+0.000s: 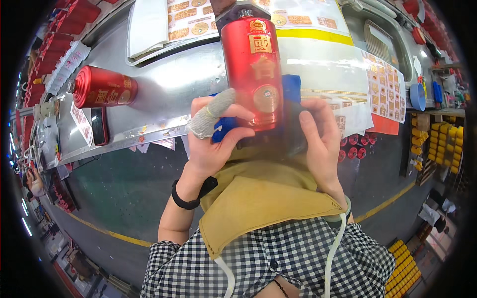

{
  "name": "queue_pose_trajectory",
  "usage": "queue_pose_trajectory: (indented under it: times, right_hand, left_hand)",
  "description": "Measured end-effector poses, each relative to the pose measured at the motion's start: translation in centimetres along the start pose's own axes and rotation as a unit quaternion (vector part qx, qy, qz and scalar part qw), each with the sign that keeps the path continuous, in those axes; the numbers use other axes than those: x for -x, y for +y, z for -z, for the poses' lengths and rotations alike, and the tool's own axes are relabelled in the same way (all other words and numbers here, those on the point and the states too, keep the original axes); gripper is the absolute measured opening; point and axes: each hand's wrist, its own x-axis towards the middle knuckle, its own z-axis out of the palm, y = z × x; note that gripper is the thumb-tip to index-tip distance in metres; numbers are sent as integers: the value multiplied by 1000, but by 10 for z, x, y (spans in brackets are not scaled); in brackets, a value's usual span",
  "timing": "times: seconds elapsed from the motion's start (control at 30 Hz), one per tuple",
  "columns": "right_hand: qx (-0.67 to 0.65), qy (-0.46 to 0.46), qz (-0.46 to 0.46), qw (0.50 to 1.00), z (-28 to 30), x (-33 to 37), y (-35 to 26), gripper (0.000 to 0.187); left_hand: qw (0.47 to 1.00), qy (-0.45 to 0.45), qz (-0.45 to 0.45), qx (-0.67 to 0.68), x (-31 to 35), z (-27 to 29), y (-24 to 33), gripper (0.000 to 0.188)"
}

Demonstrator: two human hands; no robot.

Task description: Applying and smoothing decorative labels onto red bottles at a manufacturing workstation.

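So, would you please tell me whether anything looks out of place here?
Slightly: left of the left hand, paper pieces poke out unevenly beyond the front edge of the metal bench, looking untidy. I see no clear spill or damage.

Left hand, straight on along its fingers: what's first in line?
The red bottle in the middle. The left hand has its fingertips right at the bottle's lower left side; firm contact is hard to tell from this view.

Red btl [252, 74], glossy, gold-ltrd, neck fwd
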Motion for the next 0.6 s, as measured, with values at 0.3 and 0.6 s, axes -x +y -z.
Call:
queue_pose_trajectory:
  times: [0.3,0.6]
  right_hand:
    - [6,14,-13,1000,1,2,-4,20]
    - [13,-1,-11,1000,1,-1,-3,19]
  left_hand:
    - [1000,-3,-21,-7,-2,4,-4,54]
    - [999,15,24,27,2,-4,0,37]
